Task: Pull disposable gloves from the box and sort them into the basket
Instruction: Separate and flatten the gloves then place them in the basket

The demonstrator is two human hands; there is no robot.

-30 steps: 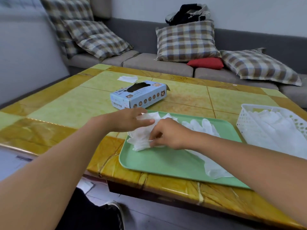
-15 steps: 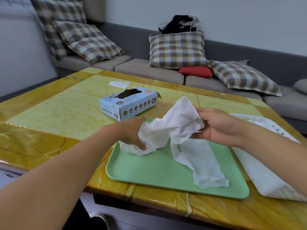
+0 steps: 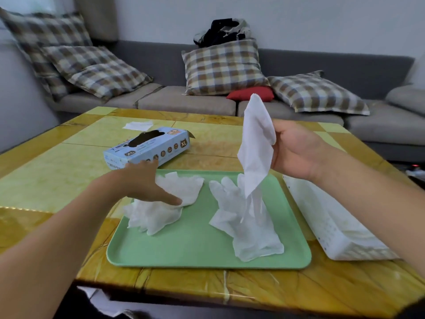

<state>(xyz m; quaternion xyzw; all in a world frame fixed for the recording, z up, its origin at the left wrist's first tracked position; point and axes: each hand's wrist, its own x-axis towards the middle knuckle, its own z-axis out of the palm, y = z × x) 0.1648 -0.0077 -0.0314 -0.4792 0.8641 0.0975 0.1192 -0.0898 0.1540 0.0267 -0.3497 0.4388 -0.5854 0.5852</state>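
Glove box point(image 3: 147, 147) just behind tray point(image 3: 207, 252), w/ sofa point(image 3: 188, 102) beyond.

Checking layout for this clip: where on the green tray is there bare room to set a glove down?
Bare patches on the tray: the front strip along its near rim, and the middle gap between the crumpled gloves and the flat glove. The back edge is crowded.

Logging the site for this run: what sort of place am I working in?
Most likely a home living room: a grey sofa with plaid cushions runs behind a low tiled table, and clothes lie heaped on the sofa back.
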